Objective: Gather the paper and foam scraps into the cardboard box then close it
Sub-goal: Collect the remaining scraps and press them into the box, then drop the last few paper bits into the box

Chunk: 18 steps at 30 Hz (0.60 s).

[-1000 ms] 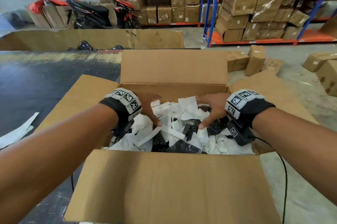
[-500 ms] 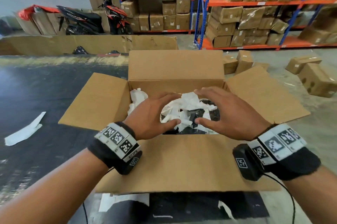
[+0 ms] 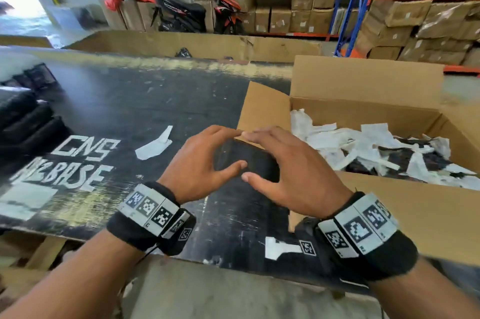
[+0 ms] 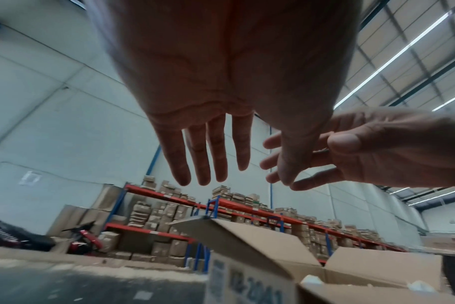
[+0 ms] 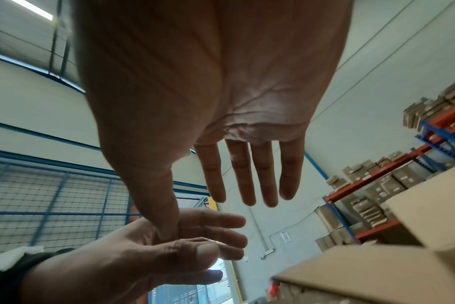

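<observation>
- Left hand (image 3: 197, 162) and right hand (image 3: 291, 170) hover side by side over the black table (image 3: 104, 110), fingers relaxed and spread, holding nothing.
- Just to their right sits the cardboard box (image 3: 363, 90), flaps open, with white paper and dark foam scraps (image 3: 363, 147) inside.
- One white paper scrap (image 3: 155, 144) lies on the table left of the hands; another (image 3: 280, 248) lies near the right wrist.

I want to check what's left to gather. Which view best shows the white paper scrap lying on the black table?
The head view: the white paper scrap lies in plain sight on the black table, left of both hands. Neither wrist view shows it; both look upward past the palms.
</observation>
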Motion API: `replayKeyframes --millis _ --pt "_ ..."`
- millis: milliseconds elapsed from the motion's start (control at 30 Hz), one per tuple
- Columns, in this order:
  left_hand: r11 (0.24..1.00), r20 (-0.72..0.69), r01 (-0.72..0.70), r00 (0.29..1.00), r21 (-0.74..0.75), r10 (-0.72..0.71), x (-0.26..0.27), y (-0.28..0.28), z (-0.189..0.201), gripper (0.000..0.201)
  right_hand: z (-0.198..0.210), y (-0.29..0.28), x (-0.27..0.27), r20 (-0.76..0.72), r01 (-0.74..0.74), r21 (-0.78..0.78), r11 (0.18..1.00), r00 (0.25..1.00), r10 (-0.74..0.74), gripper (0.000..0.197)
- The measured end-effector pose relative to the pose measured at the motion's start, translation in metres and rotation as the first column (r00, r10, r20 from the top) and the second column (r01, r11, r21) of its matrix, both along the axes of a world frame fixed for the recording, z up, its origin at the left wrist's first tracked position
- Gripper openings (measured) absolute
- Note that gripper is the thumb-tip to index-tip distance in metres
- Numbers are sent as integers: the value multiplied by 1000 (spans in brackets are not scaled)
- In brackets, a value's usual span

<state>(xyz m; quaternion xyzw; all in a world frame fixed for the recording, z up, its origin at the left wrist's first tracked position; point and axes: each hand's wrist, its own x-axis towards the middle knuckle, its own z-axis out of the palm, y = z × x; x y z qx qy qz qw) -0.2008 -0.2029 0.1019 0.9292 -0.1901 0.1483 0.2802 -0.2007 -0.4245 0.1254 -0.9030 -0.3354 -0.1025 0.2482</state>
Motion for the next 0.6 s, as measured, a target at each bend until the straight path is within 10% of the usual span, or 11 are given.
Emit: replayKeyframes --millis 600 --pt "855 -371 -452 771 253 518 34 267 -124 60 -143 273 90 -353 -84 -227 970 936 -2 61"
